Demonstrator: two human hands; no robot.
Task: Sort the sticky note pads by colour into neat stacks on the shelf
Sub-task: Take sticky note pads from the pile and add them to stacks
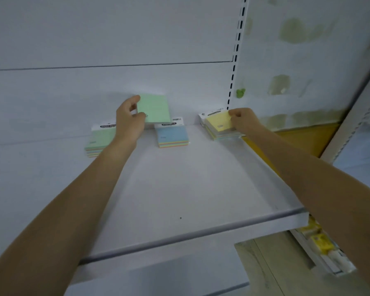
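While both arms reach over the shelf (179,189): left hand (129,119) pinches a green pad (155,108), lifted above the rear. Right hand (242,120) grips the yellow-topped stack (219,127) at right. Green stack (98,142) at left; blue stack (173,135) in the middle.

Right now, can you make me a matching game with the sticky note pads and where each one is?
Things:
1. green pad
2. blue-topped pad
3. yellow-topped pad
4. green-topped stack

Places:
A. at the shelf's right end, under the right hand
B. lying in the middle of the shelf, untouched
C. held up in the left hand
D. at the left, partly behind the left wrist

Pairs: 1-C, 2-B, 3-A, 4-D
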